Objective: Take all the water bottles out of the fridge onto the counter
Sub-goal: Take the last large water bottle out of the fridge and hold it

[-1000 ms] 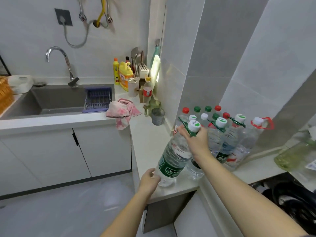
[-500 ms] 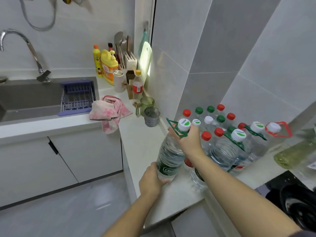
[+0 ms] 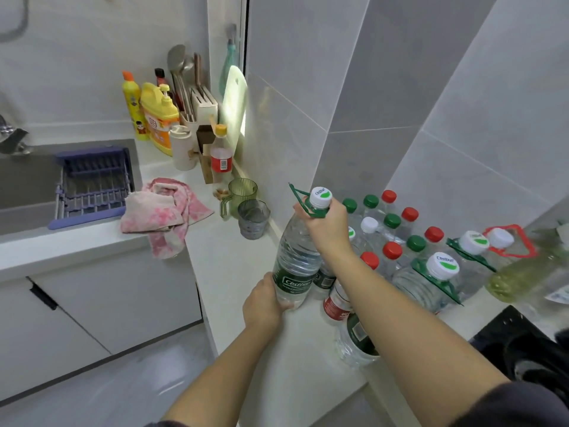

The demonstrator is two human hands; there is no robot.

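Your right hand (image 3: 328, 226) has its fingers (image 3: 338, 212) curled round the neck of a big water bottle (image 3: 295, 257), just under the white cap. The green carry loop pokes out to the left of your knuckles. Your left hand (image 3: 264, 302) cups the bottle's base from the near side, fingers wrapped round the bottom edge below the dark green label. The bottle leans a little, cap tipped toward the far right. Its base is down at the counter (image 3: 228, 272), close to the counter's left edge; your left hand hides whether it sits flat there.

Just right of it, a crowd of small bottles (image 3: 392, 251) with red, green and white caps stands packed against the tiled wall. Right of those are two more big bottles (image 3: 440, 272) with green carry loops, then a red-looped bottle (image 3: 505, 241) farthest right. Two further bottles (image 3: 337, 303) show partly under your right forearm, near the counter's near edge.

Farther along the counter, a green cup (image 3: 243, 192) and a grey cup (image 3: 253, 218) stand side by side near the wall. Left of them, a pink towel (image 3: 160, 211) hangs over the counter edge beside the sink rack (image 3: 92, 183).
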